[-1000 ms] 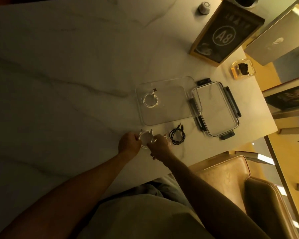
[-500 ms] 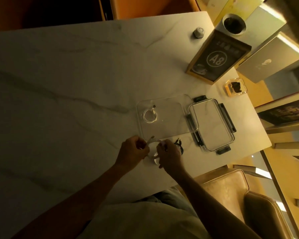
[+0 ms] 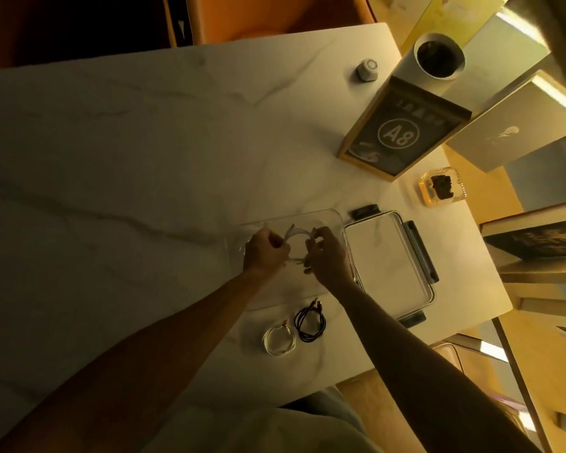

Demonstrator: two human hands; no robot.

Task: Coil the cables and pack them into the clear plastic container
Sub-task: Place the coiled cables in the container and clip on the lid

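- Currently, the left hand [image 3: 264,251] and the right hand [image 3: 328,256] are holding a white coil [image 3: 296,238] between them, each pinching one side with curled fingers, above the open container [image 3: 335,220].
- Whether the coil is touching the container floor is not resolvable; the hands are covering most of the interior, and any cable already inside is hidden.
- Risk: the coil is springing open on release, because nothing visible is tying the loops. Loose turns could be riding over the rim.
- Risk: the clear walls are reading poorly in dim light, so a hand could be catching the rim and shifting the container toward the lid [image 3: 389,259], which is lying just beside it.
- Two more coils, a white cable [image 3: 278,340] and a black cable [image 3: 309,323], are waiting on the table [image 3: 128,158] near the front edge, under the forearms; a withdrawing arm could be dragging them off.
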